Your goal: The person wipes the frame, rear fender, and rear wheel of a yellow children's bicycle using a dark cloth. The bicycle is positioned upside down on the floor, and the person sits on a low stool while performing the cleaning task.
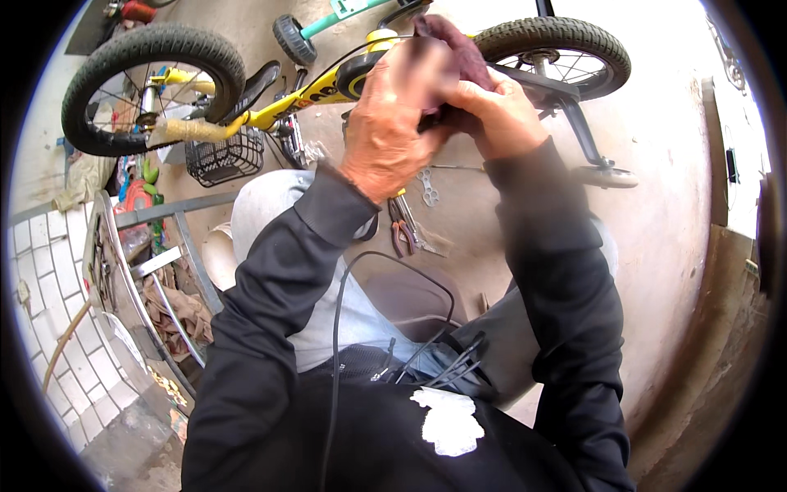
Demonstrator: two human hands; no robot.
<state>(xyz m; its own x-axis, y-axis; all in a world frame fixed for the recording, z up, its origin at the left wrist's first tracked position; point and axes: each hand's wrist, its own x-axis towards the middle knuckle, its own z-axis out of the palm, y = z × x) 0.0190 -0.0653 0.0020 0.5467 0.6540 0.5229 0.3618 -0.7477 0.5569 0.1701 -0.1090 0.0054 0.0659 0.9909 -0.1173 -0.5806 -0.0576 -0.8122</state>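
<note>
My left hand (pixel 385 131) and my right hand (pixel 502 116) meet over the frame of a yellow child's bicycle (pixel 283 111). A crumpled maroon cloth (pixel 461 43) bunches above and between them, and my right hand is closed on it. The fingers of my left hand are curled in and closed beside the cloth. What they grip is hidden, and a blurred patch covers the fingertips. Something dark shows in the gap under both hands. The bicycle's front wheel (pixel 90 61) lies to the left and its rear wheel (pixel 616 61) to the right.
Pliers (pixel 402 234) and a flat multi-hole spanner (pixel 428 189) lie on the floor below my hands. A small stabiliser wheel (pixel 611 177) juts out at right. A black basket (pixel 225 156) and a metal-framed rack (pixel 184 234) stand left. A black cable (pixel 336 328) loops across my lap.
</note>
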